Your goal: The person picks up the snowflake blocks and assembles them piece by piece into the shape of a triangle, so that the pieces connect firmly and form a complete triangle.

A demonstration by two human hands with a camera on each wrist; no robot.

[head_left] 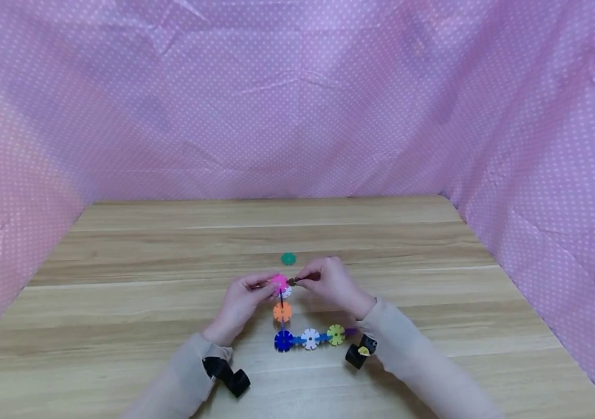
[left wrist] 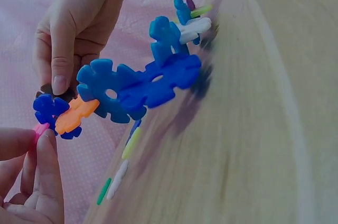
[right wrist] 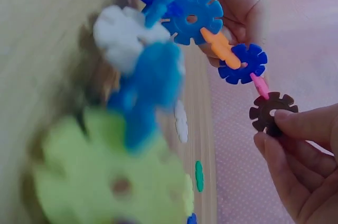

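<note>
My left hand (head_left: pixel 239 299) pinches a pink notched disc (head_left: pixel 279 284) between thumb and fingers. A brown notched disc (right wrist: pixel 263 118) is pinched by my right hand (head_left: pixel 334 285), its edge meeting the pink disc in the right wrist view. From the pink disc runs an L-shaped chain of interlocked discs: a blue disc (right wrist: pixel 232 74), an orange disc (head_left: pixel 278 312), more blue discs including a dark blue one (head_left: pixel 278 341) at the corner. Along the other leg come a white disc (head_left: pixel 305 340), a yellow-green disc (head_left: pixel 331 334) and a purple disc (head_left: pixel 351 331).
Beyond the hands a loose green disc (head_left: pixel 288 259) lies on the wooden table (head_left: pixel 171 244). A loose white disc (right wrist: pixel 181 121) lies near it, with yellow and blue ones beside. Pink dotted cloth (head_left: pixel 297 116) encloses the table's back and sides.
</note>
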